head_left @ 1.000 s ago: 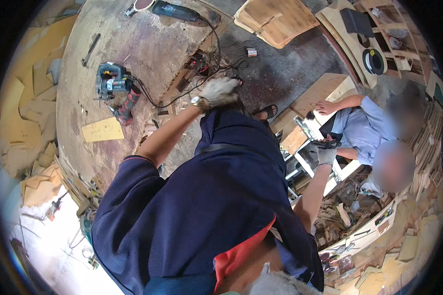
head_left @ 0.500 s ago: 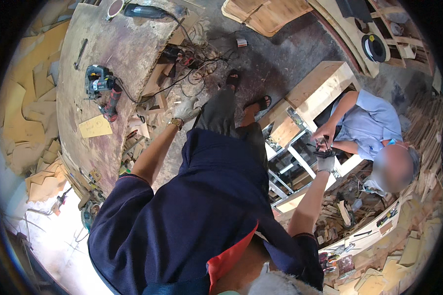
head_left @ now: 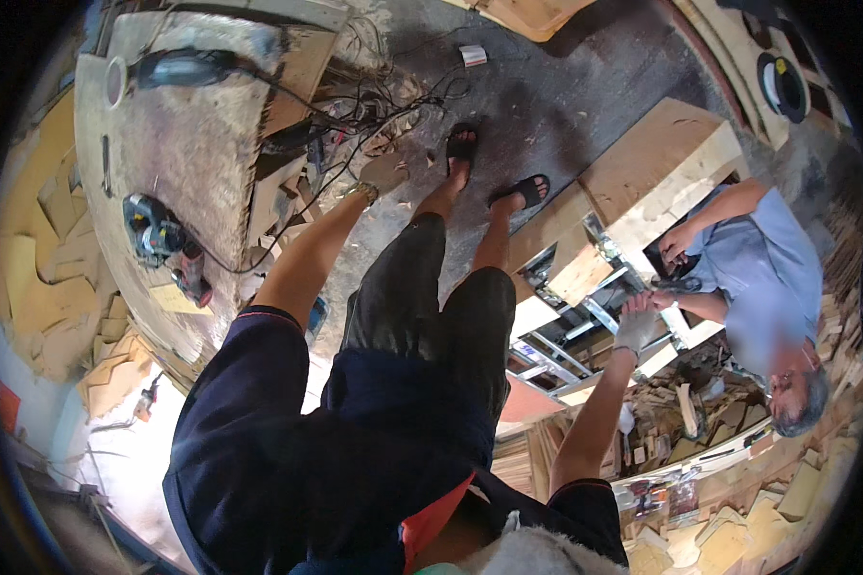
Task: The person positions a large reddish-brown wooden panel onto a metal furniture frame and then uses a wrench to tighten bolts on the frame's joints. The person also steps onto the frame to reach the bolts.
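My left hand (head_left: 384,173), in a work glove with a wristwatch above it, hangs beside my leg, its fingers stretched out and nothing seen in them. Beneath it lie floor and wood scraps. My right hand (head_left: 637,326), also gloved, reaches out with fingers apart toward a co-worker's hand (head_left: 664,299). Whether the two hands touch I cannot tell. A small dark object (head_left: 677,285) shows close to the co-worker's hands; its kind is unclear. Under my right hand stands a wooden frame with metal rails (head_left: 599,316), joined to a long wooden box (head_left: 647,182).
A worn tabletop (head_left: 201,129) on the left bears a corded power tool (head_left: 153,230), a grey tool (head_left: 187,68) and a wrench (head_left: 106,165). Tangled cables (head_left: 374,107) trail to the floor. The co-worker (head_left: 762,240) is at the right, near wood offcuts (head_left: 686,412).
My view has shifted, showing more of my legs. The black object between my right hand and the co-worker's is now away from my fingers. One co-worker's hand has drawn back.
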### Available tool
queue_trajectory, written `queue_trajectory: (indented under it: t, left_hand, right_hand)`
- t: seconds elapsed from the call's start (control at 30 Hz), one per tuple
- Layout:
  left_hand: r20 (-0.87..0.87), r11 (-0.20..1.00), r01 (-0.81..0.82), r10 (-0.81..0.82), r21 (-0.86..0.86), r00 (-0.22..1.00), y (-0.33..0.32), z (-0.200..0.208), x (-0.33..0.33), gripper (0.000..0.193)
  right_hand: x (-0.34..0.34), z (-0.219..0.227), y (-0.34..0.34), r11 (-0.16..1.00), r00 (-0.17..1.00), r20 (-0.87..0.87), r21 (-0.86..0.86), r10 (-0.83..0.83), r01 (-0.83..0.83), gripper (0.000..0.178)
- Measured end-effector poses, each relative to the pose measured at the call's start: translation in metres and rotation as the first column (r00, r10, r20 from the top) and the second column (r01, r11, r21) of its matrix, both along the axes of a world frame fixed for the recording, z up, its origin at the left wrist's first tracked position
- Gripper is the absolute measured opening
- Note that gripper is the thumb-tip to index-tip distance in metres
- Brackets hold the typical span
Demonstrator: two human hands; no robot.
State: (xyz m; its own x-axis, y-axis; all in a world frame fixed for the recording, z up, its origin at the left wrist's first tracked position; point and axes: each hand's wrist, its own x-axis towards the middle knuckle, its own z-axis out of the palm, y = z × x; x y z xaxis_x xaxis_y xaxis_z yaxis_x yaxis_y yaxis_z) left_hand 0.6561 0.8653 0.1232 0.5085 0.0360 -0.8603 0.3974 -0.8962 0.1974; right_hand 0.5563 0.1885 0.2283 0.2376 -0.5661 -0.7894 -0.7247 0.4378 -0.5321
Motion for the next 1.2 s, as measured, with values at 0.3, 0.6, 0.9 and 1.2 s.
queue_trajectory:
  t: [0.3, 0.6, 0.9, 1.2]
  left_hand:
    - [-0.02, 0.916, 0.401, -0.4, -0.001, 0.916, -0.01, -0.186, 0.102, 0.052]
    - [0.039, 0.844, 0.494, -0.512, 0.211, 0.858, -0.037, -0.317, 0.151, 0.06]
    - [0.056, 0.63, 0.707, -0.758, 0.321, 0.65, -0.029, -0.353, 0.161, 0.054]
    - [0.24, 0.564, 0.759, -0.826, 0.327, 0.51, -0.028, -0.312, 0.14, 0.05]
  right_hand:
    - [-0.085, -0.086, 0.225, 0.525, 0.532, -0.284, -0.105, 0.798, -0.844, 0.036]
    - [-0.135, -0.09, 0.37, 0.585, 0.234, -0.652, 0.391, 0.721, -0.711, 0.059]
    - [-0.098, -0.077, 0.368, 0.711, 0.361, -0.674, 0.357, 0.645, -0.605, 0.064]
    - [-0.118, -0.076, 0.344, 0.723, 0.455, -0.613, 0.299, 0.646, -0.623, 0.073]
